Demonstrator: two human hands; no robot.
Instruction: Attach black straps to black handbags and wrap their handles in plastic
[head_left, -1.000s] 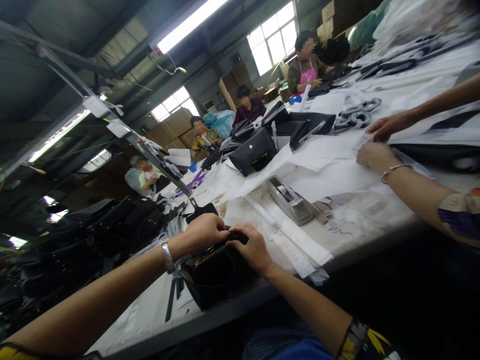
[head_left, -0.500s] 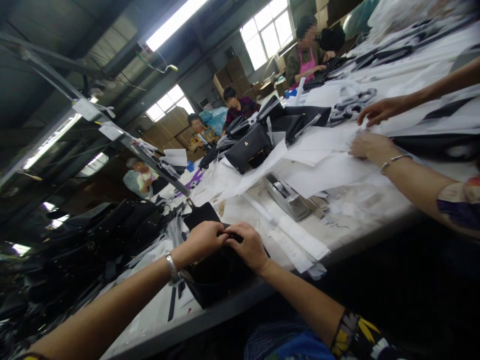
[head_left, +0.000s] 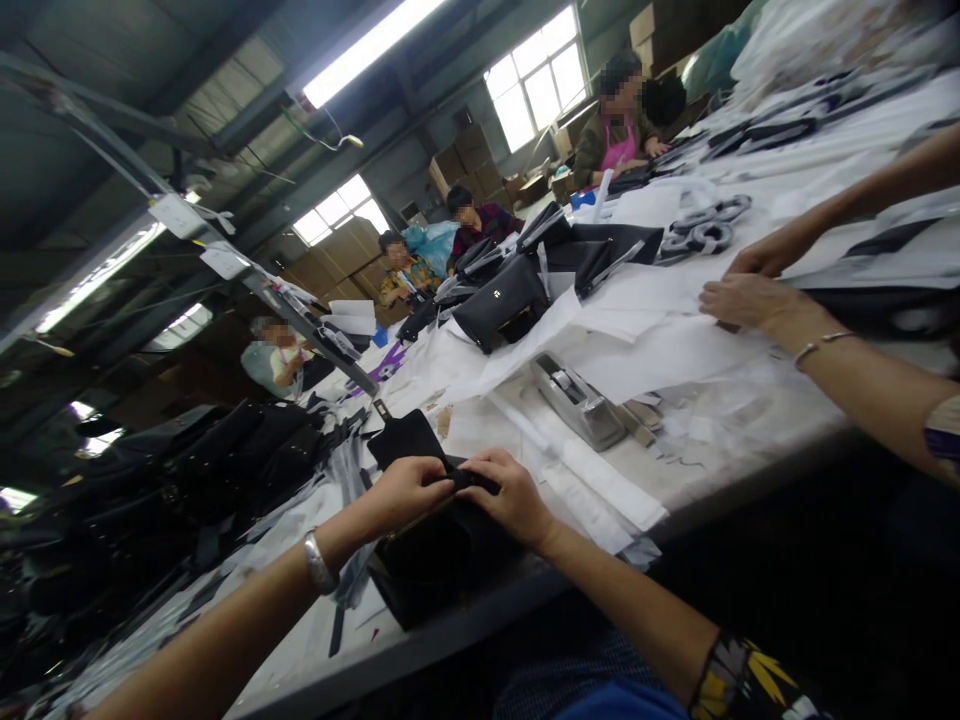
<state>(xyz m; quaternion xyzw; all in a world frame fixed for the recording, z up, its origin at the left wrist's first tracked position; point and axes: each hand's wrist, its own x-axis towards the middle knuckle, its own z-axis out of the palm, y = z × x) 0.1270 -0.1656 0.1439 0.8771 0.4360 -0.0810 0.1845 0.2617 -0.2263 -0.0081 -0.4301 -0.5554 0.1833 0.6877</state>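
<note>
A black handbag (head_left: 427, 575) stands at the table's front edge, its flap (head_left: 409, 440) with a metal-ended tab folded away from me. My left hand (head_left: 409, 495) pinches a dark strap (head_left: 480, 482) above the bag's opening. Close beside it, my right hand (head_left: 510, 495) grips the same strap, thumb and fingers pressed together. The two hands almost touch. The bag's inside is too dark to make out. Beyond my right hand lies a grey tape dispenser (head_left: 577, 400) on the table.
White paper sheets (head_left: 637, 345) and strips cover much of the table (head_left: 720, 455). Several finished-looking black bags (head_left: 502, 300) lie further back. A co-worker's hands (head_left: 757, 290) work at the right. A big heap of black bags (head_left: 247, 470) fills the left; a metal post (head_left: 322, 345) rises behind the flap.
My hands have drawn slightly apart, showing more of the dark strap between them. The co-worker's two hands at the right have come together. The view has shifted slightly.
</note>
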